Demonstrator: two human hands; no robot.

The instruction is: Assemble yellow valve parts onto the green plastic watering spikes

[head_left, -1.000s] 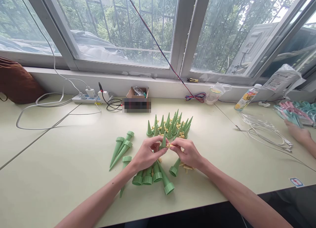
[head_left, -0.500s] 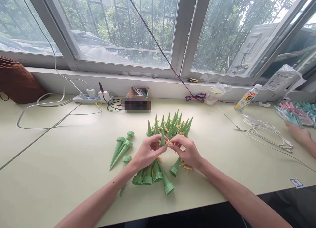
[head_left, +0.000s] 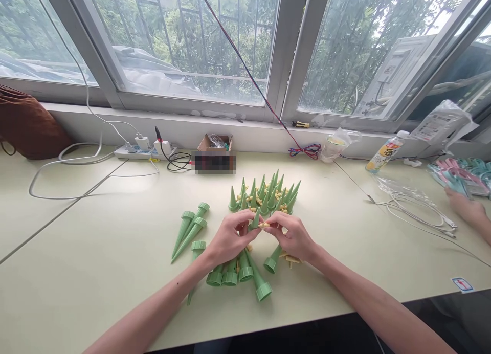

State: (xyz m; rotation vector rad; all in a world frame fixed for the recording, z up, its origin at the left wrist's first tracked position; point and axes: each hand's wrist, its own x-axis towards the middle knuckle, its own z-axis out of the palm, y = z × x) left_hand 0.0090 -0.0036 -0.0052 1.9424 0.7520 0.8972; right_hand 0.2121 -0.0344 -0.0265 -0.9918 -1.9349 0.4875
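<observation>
My left hand [head_left: 232, 236] holds a green cone [head_left: 256, 220] with its tip pointing up. Pinched between the fingertips of my right hand [head_left: 294, 236] is a small yellow piece [head_left: 264, 225], which meets the side of the cone. Behind both hands, several green cones [head_left: 271, 196] stand upright with yellow pieces among them. More cones [head_left: 263, 291] lie in front of my left hand, and others [head_left: 185, 226] lie to its left. One cone [head_left: 270, 263] and a small pile of yellow pieces [head_left: 291, 259] are below my right hand.
Along the windowsill are a power strip [head_left: 134, 153], a small cardboard box [head_left: 215, 142], a plastic cup [head_left: 333, 147] and a bottle [head_left: 386, 152]. White cable [head_left: 416, 211] lies coiled at right. Another person's hand [head_left: 466, 208] touches wrapped pink and teal items [head_left: 458, 175].
The green cone in my left hand has tilted to the right, toward the yellow piece. Both hands are otherwise nearly in the same place.
</observation>
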